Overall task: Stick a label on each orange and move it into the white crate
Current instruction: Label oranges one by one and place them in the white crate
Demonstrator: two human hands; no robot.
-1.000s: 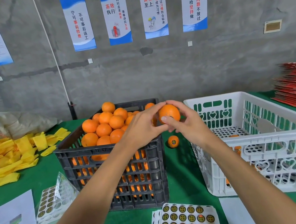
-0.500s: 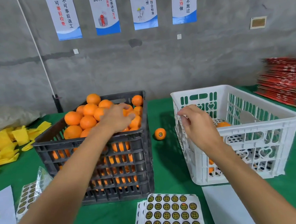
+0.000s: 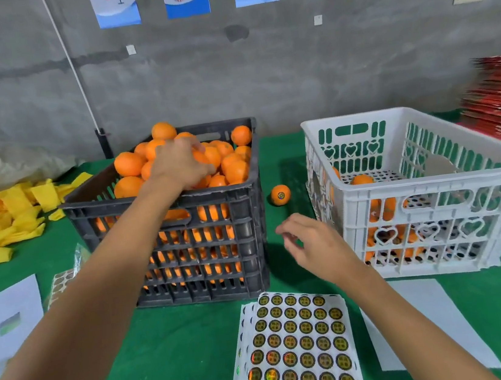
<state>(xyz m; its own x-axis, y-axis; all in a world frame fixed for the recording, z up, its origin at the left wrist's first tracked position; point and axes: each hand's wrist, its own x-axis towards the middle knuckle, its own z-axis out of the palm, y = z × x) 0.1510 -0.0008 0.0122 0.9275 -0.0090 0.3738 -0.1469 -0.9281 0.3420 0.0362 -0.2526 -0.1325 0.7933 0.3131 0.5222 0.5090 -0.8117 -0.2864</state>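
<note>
Progress looks early: black crate point(image 3: 161, 201) heaped, white crate point(image 3: 427, 185) holds few. Left hand point(image 3: 180, 164) curls over an orange point(image 3: 206, 157); right hand point(image 3: 314, 245) loose, empty, above label sheet point(image 3: 298, 343).

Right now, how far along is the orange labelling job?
Done: a few oranges lie in the white slotted crate. In hand: the left hand reaches onto the heaped oranges in the black plastic crate; the right hand hovers empty above the round-label sheet. Left: nearly the whole black crate, plus one labelled orange on the green cloth.
</note>
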